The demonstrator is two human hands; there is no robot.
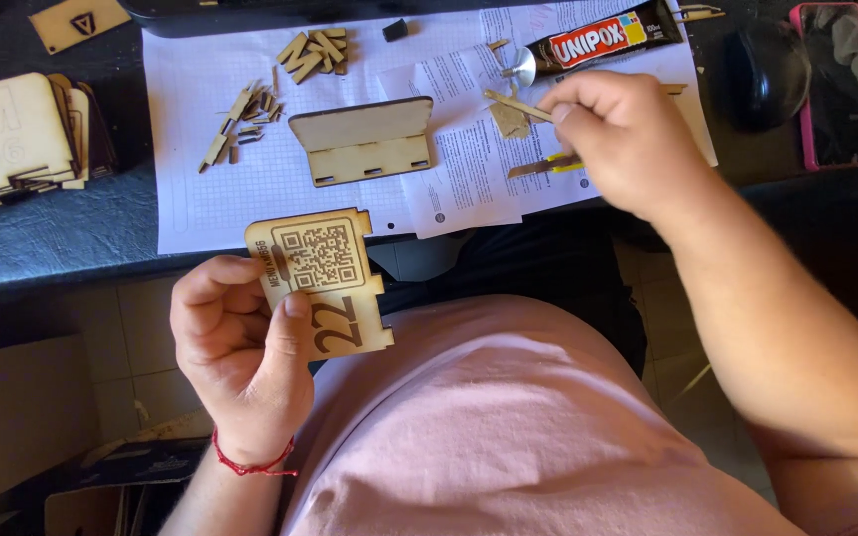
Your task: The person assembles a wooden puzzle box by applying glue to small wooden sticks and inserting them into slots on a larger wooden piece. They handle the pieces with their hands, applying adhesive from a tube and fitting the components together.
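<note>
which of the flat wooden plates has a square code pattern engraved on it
The wooden plate held in the left hand, below the table edge. The slotted plate lying on the paper shows a blank face, with no engraving.

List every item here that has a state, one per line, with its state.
Engraved wooden plaque: held in left hand, off the desk.
Thin wooden stick: pinched by right hand.
Glue tube: lying flat, uncapped.
Slotted wooden base: lying flat on paper.
Phone: lying flat, screen dark.
</note>
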